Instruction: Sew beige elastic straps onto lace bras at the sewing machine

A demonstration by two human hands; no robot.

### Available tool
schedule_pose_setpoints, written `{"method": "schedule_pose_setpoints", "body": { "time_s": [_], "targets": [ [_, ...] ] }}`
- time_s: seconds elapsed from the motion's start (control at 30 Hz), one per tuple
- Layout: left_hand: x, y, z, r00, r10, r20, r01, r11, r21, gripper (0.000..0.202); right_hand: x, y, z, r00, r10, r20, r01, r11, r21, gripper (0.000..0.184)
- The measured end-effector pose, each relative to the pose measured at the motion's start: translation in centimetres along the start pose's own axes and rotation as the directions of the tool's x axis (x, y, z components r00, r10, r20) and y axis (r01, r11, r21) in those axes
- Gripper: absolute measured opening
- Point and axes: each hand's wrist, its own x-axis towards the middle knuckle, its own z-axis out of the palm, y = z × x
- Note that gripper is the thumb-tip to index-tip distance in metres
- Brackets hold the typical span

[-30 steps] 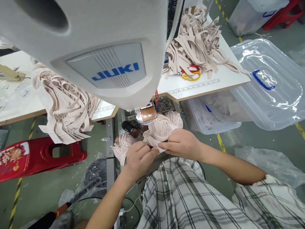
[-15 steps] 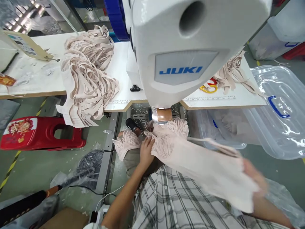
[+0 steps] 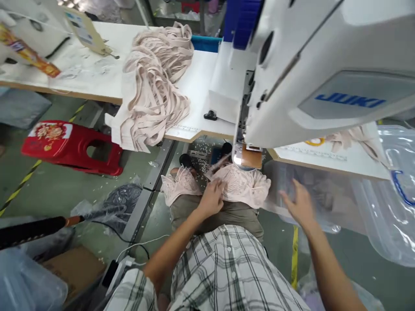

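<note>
A pink lace garment (image 3: 241, 186) lies across my lap, under the foot of the white JUKI sewing machine (image 3: 311, 82). My left hand (image 3: 212, 198) rests on its left part, fingers bent and pressing the lace. My right hand (image 3: 300, 206) hovers to the right of the garment, fingers spread and holding nothing, in front of a clear plastic bin (image 3: 311, 194). A second lace piece (image 3: 180, 186) hangs off my left knee.
A heap of beige elastic straps (image 3: 152, 90) spills over the white table's front edge (image 3: 194, 134). A red plastic stool (image 3: 71, 147) stands on the floor at left. A clear lidded box (image 3: 395, 194) sits at right. Bags and cables lie on the floor at lower left.
My right hand let go of the pale fabric it was pulling out to the right and has come back towards the garment, open. My head turned, shifting the view right. The left hand stays on the lace.
</note>
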Motion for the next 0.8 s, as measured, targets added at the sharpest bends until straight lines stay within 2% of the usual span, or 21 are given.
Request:
{"method": "schedule_pose_setpoints", "body": {
  "time_s": [0.07, 0.1, 0.17, 0.23, 0.3, 0.33, 0.4, 0.47, 0.5, 0.53, 0.57, 0.6, 0.63, 0.67, 0.7, 0.8],
  "targets": [
    [-1.1, -3.2, -2.9, 0.985, -0.149, -0.084, 0.150, 0.989, 0.006, 0.035, 0.5, -2.9, 3.8, 0.993, -0.094, 0.068, 0.088, 0.993, 0.077, 0.059],
    [-1.7, -5.0, -4.8, 0.960, -0.241, -0.142, 0.244, 0.970, 0.008, 0.034, 0.6, -4.5, 5.3, 0.986, -0.133, 0.099, 0.120, 0.985, 0.127, 0.057],
    [-2.8, -8.5, -8.4, 0.884, -0.403, -0.236, 0.414, 0.910, -0.003, 0.036, 0.8, -7.8, 7.5, 0.963, -0.198, 0.182, 0.150, 0.957, 0.248, 0.048],
    [-3.6, -11.0, -11.0, 0.826, -0.502, -0.256, 0.512, 0.858, -0.031, 0.030, 0.7, -11.0, 8.9, 0.917, -0.279, 0.284, 0.165, 0.915, 0.368, 0.038],
    [-4.3, -11.9, -11.9, 0.791, -0.561, -0.243, 0.564, 0.823, -0.065, 0.033, 0.4, -13.8, 10.1, 0.834, -0.384, 0.395, 0.184, 0.870, 0.457, 0.032],
    [-4.6, -11.7, -11.9, 0.778, -0.581, -0.239, 0.580, 0.810, -0.084, 0.037, 0.2, -15.0, 10.7, 0.786, -0.425, 0.449, 0.182, 0.854, 0.488, 0.031],
    [-5.2, -9.9, -11.2, 0.758, -0.606, -0.241, 0.595, 0.794, -0.124, 0.041, 0.2, -17.1, 12.0, 0.716, -0.450, 0.534, 0.149, 0.845, 0.513, 0.036],
    [-6.0, -6.7, -10.0, 0.761, -0.605, -0.235, 0.580, 0.796, -0.172, 0.039, 0.6, -18.4, 12.9, 0.678, -0.443, 0.587, 0.133, 0.859, 0.495, 0.052],
    [-6.4, -4.9, -9.3, 0.775, -0.593, -0.218, 0.560, 0.804, -0.199, 0.037, 0.9, -18.8, 13.1, 0.647, -0.460, 0.608, 0.156, 0.860, 0.485, 0.059],
    [-6.8, -3.1, -8.7, 0.800, -0.570, -0.185, 0.529, 0.817, -0.232, 0.035, 1.2, -19.0, 13.0, 0.589, -0.497, 0.637, 0.193, 0.852, 0.486, 0.060],
    [-7.1, -1.4, -8.2, 0.826, -0.545, -0.145, 0.497, 0.825, -0.267, 0.034, 1.4, -19.0, 12.7, 0.508, -0.541, 0.671, 0.232, 0.835, 0.498, 0.054],
    [-7.2, -0.1, -7.9, 0.851, -0.515, -0.101, 0.466, 0.829, -0.309, 0.033, 1.6, -18.8, 12.1, 0.421, -0.578, 0.699, 0.261, 0.815, 0.517, 0.041],
    [-7.1, 0.9, -7.7, 0.867, -0.492, -0.071, 0.440, 0.826, -0.352, 0.033, 1.6, -18.4, 11.1, 0.354, -0.598, 0.719, 0.277, 0.801, 0.530, 0.028],
    [-6.9, 1.5, -7.6, 0.879, -0.475, -0.053, 0.418, 0.818, -0.395, 0.032, 1.6, -17.9, 9.9, 0.321, -0.603, 0.731, 0.282, 0.797, 0.534, 0.023],
    [-6.4, 1.8, -7.7, 0.887, -0.459, -0.040, 0.397, 0.806, -0.439, 0.029, 1.5, -17.3, 8.3, 0.320, -0.598, 0.735, 0.278, 0.801, 0.531, 0.026],
    [-3.7, 2.6, -7.9, 0.929, -0.365, 0.063, 0.332, 0.745, -0.578, 0.030, 0.7, -15.9, 2.1, 0.392, -0.569, 0.723, 0.247, 0.822, 0.513, 0.033]
  ]
}}
